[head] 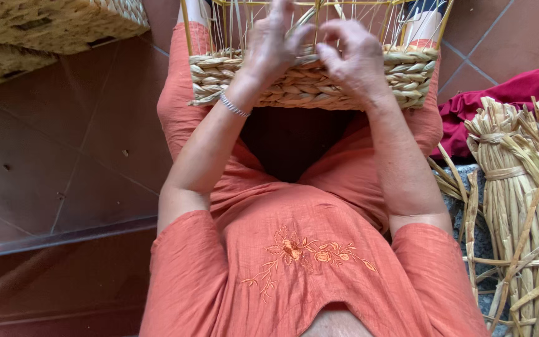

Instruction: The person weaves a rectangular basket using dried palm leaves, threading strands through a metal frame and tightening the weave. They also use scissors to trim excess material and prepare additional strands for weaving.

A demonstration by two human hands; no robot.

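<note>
Head view, looking down at a seated person. Floor [63, 156]: reddish-brown tiles, filling the left side and the upper right corner. Dress [294, 262]: orange, with floral embroidery at the chest, covering lap and knees. Reed bundle [519, 206]: pale dried stalks tied with a strip, lying at the person's right, well apart from the hands. Finished baskets [51, 25]: two woven pieces stacked at upper left, on the floor. Red cloth [513, 93]: crumpled, just beyond the reed bundle. Basket [307, 81]: partly woven, resting on the knees at the top of the view; several rows of twisted straw form its lower wall, above which bare yellow wire uprights [232, 25] stand. Left hand [272, 47]: at the near rim of the basket, fingers curled over the top row, pinching straw between the uprights; exactly which strand cannot be told. Right hand [354, 56]: just beside the left, touching the same top row, fingers bent and pressing on the weave; whether it grips a strand cannot be told. Bracelet [233, 106]: thin, silver-coloured, on the left wrist.
</note>
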